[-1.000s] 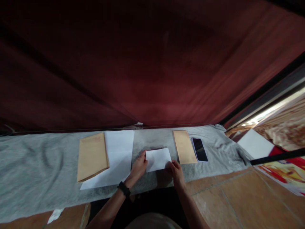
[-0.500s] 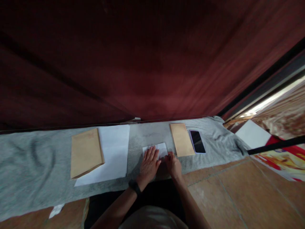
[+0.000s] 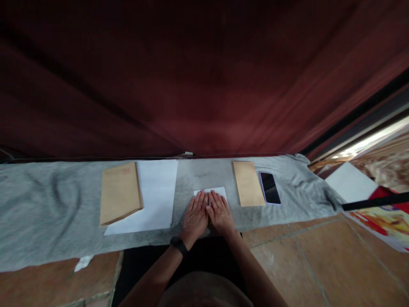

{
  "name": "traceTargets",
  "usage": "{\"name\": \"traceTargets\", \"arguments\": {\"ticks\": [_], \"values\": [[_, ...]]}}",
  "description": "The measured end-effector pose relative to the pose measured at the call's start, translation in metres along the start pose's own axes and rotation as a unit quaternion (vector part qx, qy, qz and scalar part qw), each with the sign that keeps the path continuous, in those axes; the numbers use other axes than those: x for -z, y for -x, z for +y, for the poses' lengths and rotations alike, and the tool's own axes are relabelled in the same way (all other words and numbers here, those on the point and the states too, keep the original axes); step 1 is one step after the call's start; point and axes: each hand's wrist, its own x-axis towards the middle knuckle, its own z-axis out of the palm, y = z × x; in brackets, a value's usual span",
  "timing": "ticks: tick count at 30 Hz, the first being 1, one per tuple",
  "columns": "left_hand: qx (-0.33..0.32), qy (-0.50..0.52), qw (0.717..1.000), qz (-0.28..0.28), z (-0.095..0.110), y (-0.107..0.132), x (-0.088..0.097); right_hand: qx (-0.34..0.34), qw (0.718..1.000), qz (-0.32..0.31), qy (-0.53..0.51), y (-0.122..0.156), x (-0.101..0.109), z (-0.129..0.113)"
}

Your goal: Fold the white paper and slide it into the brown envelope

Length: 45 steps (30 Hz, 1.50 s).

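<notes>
Both palms lie flat, side by side, on a small folded white paper (image 3: 211, 189) in front of me. My left hand (image 3: 195, 217) covers its left part, fingers stretched out and pointing away from me. My right hand (image 3: 221, 215) presses on the right part in the same way, its thumb close to the left hand. Only the far edge and corners of the paper show; the rest is hidden. To the right lies a brown envelope (image 3: 248, 184). On the left, a stack of brown envelopes (image 3: 120, 194) rests partly over larger white sheets (image 3: 158, 196).
A grey cloth (image 3: 73, 204) covers the long narrow surface. A phone (image 3: 270, 188) lies beside the right envelope. A dark red curtain-like panel (image 3: 204, 94) rises behind. A white scrap (image 3: 83, 263) is on the tiled floor (image 3: 297, 256), with a colourful printed sheet (image 3: 383, 221) at right.
My right hand has gone from curled fingers at the paper's right edge to lying flat on it beside my left hand. The whole view has shifted slightly.
</notes>
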Motion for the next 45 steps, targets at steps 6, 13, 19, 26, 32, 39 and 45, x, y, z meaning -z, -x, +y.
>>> {"name": "traceTargets", "arguments": {"ticks": [6,13,19,26,32,39,45], "values": [[0.063,0.002,0.998,0.03,-0.013,0.008,0.001,0.008,0.999,0.013,0.052,0.001,0.001,0.03],[0.111,-0.029,0.993,0.039,-0.011,0.012,0.007,0.019,0.994,0.025,0.103,0.0,-0.003,0.044],[0.028,-0.014,0.998,0.047,0.012,0.02,0.01,0.018,0.993,0.025,0.112,0.001,-0.008,0.045],[0.012,-0.009,0.999,0.029,0.014,0.045,0.005,0.009,0.995,0.041,0.096,0.003,-0.009,0.045],[0.01,-0.005,0.999,0.034,0.01,0.048,0.007,0.052,0.998,0.0,0.027,-0.006,-0.009,0.006],[0.018,0.0,0.999,0.03,0.008,0.05,0.013,0.075,0.996,-0.036,0.043,-0.005,-0.007,0.006],[0.041,-0.003,0.999,0.03,0.002,0.054,0.019,0.052,0.995,0.033,0.076,0.004,-0.01,0.03]]}}
